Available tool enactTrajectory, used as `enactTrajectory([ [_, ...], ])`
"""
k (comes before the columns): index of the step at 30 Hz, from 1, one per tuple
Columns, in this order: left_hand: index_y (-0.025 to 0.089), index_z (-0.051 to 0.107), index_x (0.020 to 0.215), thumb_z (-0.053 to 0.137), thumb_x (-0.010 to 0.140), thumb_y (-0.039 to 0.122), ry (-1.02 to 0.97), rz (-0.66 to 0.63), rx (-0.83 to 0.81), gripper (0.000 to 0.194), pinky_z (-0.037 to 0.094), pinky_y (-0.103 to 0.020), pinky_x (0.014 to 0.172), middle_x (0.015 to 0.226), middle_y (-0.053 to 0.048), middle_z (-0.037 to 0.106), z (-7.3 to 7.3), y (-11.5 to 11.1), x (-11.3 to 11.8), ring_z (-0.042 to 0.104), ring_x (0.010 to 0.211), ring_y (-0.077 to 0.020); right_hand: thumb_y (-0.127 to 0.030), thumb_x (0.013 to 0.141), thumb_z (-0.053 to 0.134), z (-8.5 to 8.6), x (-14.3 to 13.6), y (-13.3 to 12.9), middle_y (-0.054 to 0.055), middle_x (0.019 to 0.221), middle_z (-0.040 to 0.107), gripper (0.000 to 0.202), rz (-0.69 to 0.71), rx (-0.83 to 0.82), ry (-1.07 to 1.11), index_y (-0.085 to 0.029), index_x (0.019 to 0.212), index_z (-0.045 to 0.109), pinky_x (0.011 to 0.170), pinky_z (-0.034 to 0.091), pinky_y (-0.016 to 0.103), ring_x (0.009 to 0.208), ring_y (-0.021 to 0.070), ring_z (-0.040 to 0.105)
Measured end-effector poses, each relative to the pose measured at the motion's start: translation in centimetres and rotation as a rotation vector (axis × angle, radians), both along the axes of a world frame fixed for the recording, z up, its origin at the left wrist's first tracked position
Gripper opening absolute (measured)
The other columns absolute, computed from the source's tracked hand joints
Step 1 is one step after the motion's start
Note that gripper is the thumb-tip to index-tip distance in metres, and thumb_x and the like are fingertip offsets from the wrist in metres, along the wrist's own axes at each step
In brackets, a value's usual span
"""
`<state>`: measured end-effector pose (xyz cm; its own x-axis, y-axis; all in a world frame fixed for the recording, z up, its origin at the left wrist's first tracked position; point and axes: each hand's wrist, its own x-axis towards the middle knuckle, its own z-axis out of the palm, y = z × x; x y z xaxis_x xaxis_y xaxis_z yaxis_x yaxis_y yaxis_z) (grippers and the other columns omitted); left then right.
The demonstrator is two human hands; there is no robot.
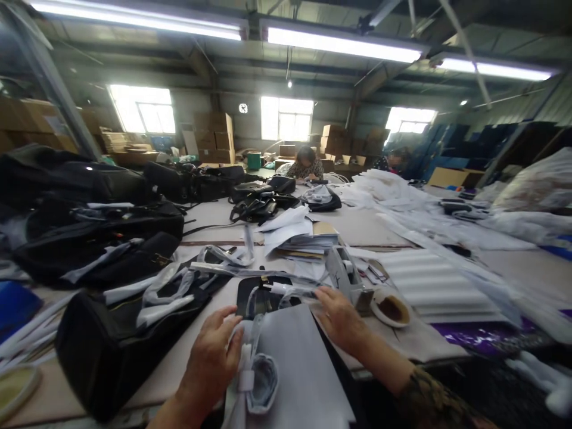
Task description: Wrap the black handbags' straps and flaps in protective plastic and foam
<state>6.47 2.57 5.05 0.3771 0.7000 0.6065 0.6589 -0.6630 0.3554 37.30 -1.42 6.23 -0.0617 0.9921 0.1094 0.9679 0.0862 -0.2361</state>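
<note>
In the head view a black bag (263, 292) lies flat in front of me, with a grey-white sheet (297, 357) over its near part. Clear plastic wraps its straps, and a coiled plastic-wrapped strap (262, 384) sits on the sheet's left side. My left hand (214, 351) is beside that strap, thumb and fingers apart. At the bag's right side is my right hand (342, 319), fingers stretched towards the wrapped straps; whether its fingertips touch them I cannot tell. Neither hand visibly holds anything.
Black bags (134, 333) with wrapped handles pile up at left. Ahead lie stacked papers (308, 235) and a grey holder (342, 271). A bowl with brown contents (391, 308) and white foam sheets (440, 286) are at right. A person (307, 164) sits across the table.
</note>
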Motion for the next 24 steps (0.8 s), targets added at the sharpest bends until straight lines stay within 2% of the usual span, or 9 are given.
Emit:
enactTrajectory([
  [3, 0.02, 0.072, 0.098, 0.052, 0.096, 0.028, -0.113, -0.082, -0.139, 0.022, 0.057, -0.039, 0.091, 0.106, -0.011, 0.069, 3.7, -0.3, 2.5, 0.067, 0.101, -0.0244, -0.014, 0.085, 0.059, 1.5, 0.3, 3.3, 0.024, 0.138, 0.058, 0.041, -0.048, -0.087, -0.095, -0.008, 0.125, 0.064, 0.107, 0.041, 0.046, 0.131, 0.035, 0.051],
  [6, 0.021, 0.072, 0.097, 0.054, 0.094, 0.029, -0.129, -0.14, -0.257, 0.02, 0.056, -0.038, 0.092, 0.108, -0.011, 0.069, 6.5, -0.2, 4.8, 0.067, 0.102, -0.0247, -0.009, 0.082, 0.06, 4.2, -0.4, 5.4, 0.022, 0.105, 0.073, 0.02, 0.022, -0.122, -0.102, -0.008, 0.097, 0.072, 0.099, 0.044, 0.046, 0.11, 0.0344, 0.066],
  [8, 0.021, 0.071, 0.105, 0.057, 0.09, 0.028, -0.108, -0.16, -0.271, 0.022, 0.053, -0.041, 0.099, 0.114, -0.013, 0.069, 7.6, 0.6, 6.0, 0.065, 0.109, -0.0274, -0.012, 0.083, 0.06, 6.8, -1.2, 6.1, 0.018, 0.096, 0.075, 0.019, 0.087, -0.111, -0.089, -0.01, 0.098, 0.071, 0.097, 0.044, 0.046, 0.101, 0.0324, 0.069],
  [10, 0.019, 0.066, 0.12, 0.063, 0.085, 0.028, -0.081, -0.178, -0.271, 0.037, 0.045, -0.047, 0.109, 0.126, -0.015, 0.065, 8.1, 2.0, 7.2, 0.059, 0.122, -0.0314, -0.018, 0.087, 0.059, 9.5, -2.1, 6.5, 0.016, 0.101, 0.075, 0.026, 0.149, -0.078, -0.052, -0.014, 0.11, 0.069, 0.096, 0.044, 0.044, 0.103, 0.032, 0.069],
  [12, 0.017, 0.06, 0.131, 0.069, 0.079, 0.028, -0.065, -0.191, -0.294, 0.054, 0.039, -0.049, 0.113, 0.135, -0.016, 0.062, 8.2, 3.3, 8.5, 0.053, 0.129, -0.0342, -0.026, 0.091, 0.056, 12.0, -3.2, 6.8, 0.015, 0.113, 0.073, 0.034, 0.187, -0.05, -0.004, -0.018, 0.122, 0.064, 0.094, 0.046, 0.043, 0.11, 0.0325, 0.066],
  [14, 0.018, 0.061, 0.127, 0.069, 0.078, 0.025, -0.061, -0.205, -0.328, 0.05, 0.045, -0.047, 0.106, 0.126, -0.015, 0.067, 7.9, 4.3, 9.7, 0.06, 0.12, -0.0335, -0.03, 0.09, 0.059, 13.9, -4.1, 7.1, 0.016, 0.117, 0.071, 0.038, 0.216, -0.06, 0.038, -0.018, 0.126, 0.063, 0.089, 0.049, 0.04, 0.109, 0.0319, 0.066],
  [17, 0.02, 0.07, 0.103, 0.054, 0.087, 0.02, -0.063, -0.225, -0.362, 0.022, 0.051, -0.039, 0.087, 0.094, -0.011, 0.075, 7.3, 4.8, 10.5, 0.069, 0.091, -0.0278, -0.033, 0.078, 0.075, 16.5, -4.4, 7.1, 0.01, 0.094, 0.076, 0.046, 0.283, -0.176, 0.078, -0.016, 0.12, 0.068, 0.07, 0.054, 0.03, 0.078, 0.0243, 0.072],
  [20, 0.021, 0.07, 0.086, 0.048, 0.091, 0.02, -0.102, -0.216, -0.375, 0.023, 0.049, -0.032, 0.077, 0.08, -0.007, 0.072, 6.4, 5.2, 9.9, 0.067, 0.078, -0.0227, -0.029, 0.069, 0.082, 19.9, -3.3, 6.3, -0.002, 0.06, 0.07, 0.057, 0.332, -0.41, 0.263, -0.015, 0.122, 0.067, 0.047, 0.048, 0.022, 0.045, 0.0144, 0.063],
  [24, 0.018, 0.07, 0.083, 0.045, 0.095, 0.032, -0.211, -0.102, -0.422, 0.031, 0.047, -0.029, 0.065, 0.07, -0.005, 0.069, 4.7, 6.7, 8.3, 0.063, 0.065, -0.02, -0.023, 0.07, 0.079, 25.6, -1.1, 4.6, -0.005, 0.054, 0.065, 0.052, 0.38, -0.518, 0.724, -0.011, 0.119, 0.066, 0.038, 0.043, 0.018, 0.038, 0.0101, 0.056],
])
